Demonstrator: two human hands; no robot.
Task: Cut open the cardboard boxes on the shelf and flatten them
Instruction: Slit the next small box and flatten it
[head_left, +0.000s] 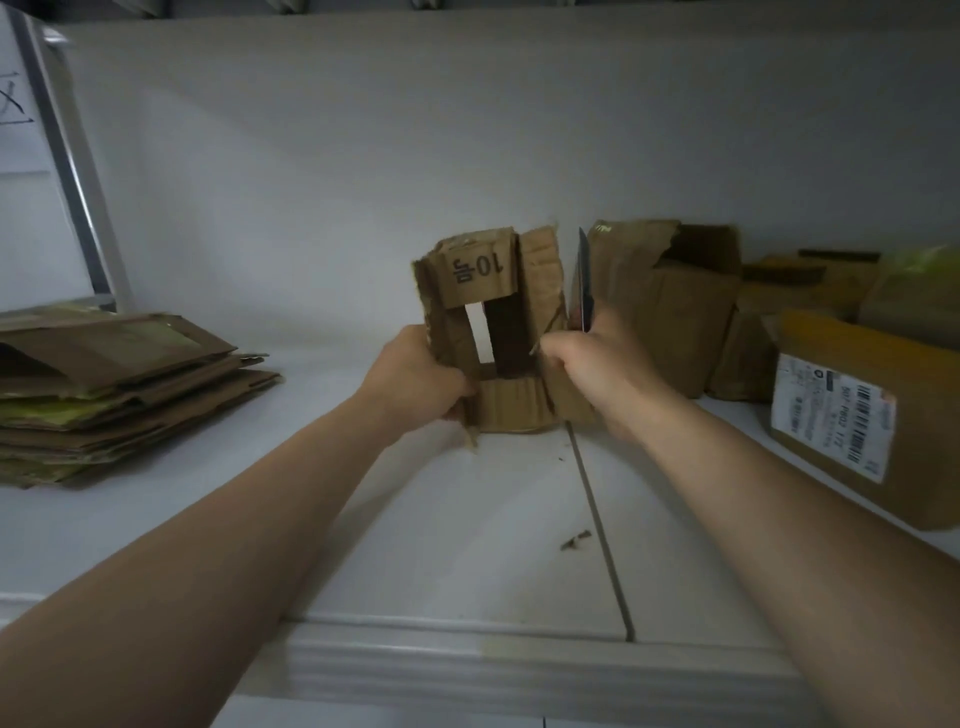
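A small brown cardboard box (498, 291) with black print stands upright on the white shelf (467, 519), its flaps loose and both ends open so I see through it. My left hand (415, 374) grips its lower left side. My right hand (587, 364) holds the box's right flap while also holding a knife (584, 286), whose blade points upward beside the box. A stack of flattened cardboard (114, 384) lies at the left of the shelf.
Several uncut boxes stand at the right: an open-topped brown box (675, 312) just behind my right hand, more behind it, and a sealed box with a barcode label (857, 410) at the right edge. Cardboard scraps (574, 540) lie on the shelf. A white wall rises behind.
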